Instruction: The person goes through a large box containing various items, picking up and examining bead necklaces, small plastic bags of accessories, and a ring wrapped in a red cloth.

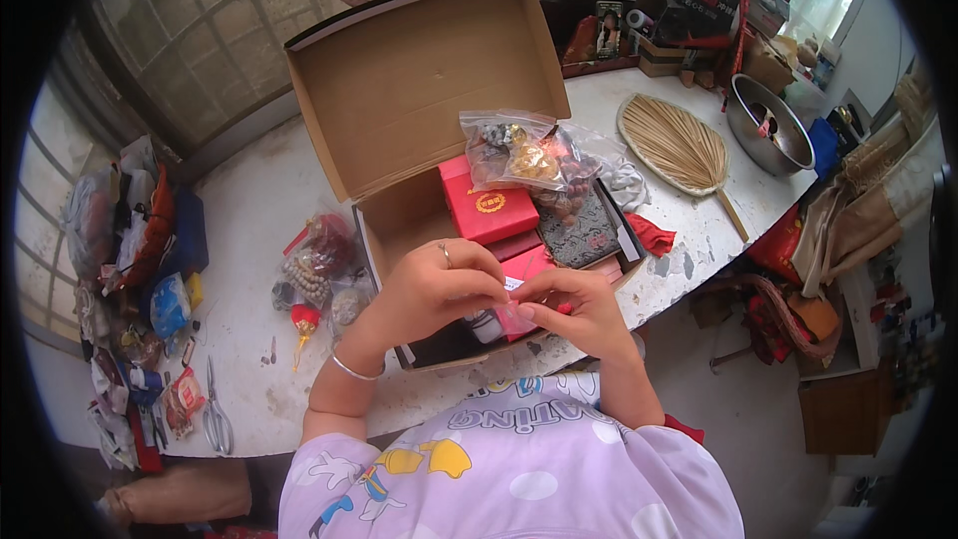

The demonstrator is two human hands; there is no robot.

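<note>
Over the front of an open cardboard box (430,108), my left hand (441,286) and my right hand (580,311) meet at the fingertips. Between them they pinch a small clear plastic bag (516,317), partly hidden by the fingers. A small red thing (565,308) shows at my right hand's fingers; whether it is in the bag I cannot tell. Inside the box are a red gift box (490,202), a grey patterned brocade case (580,228) and pink-red boxes (528,262). On top lies a clear zip bag (516,153) with dark and gold-coloured pieces.
Bagged bead strings (307,277) and a red tassel ornament (304,320) lie left of the box. Scissors (217,412) rest near the table's left front edge, beside piled bags (123,217). To the right are a palm-leaf fan (677,146), a red cloth (650,234) and a metal basin (771,123).
</note>
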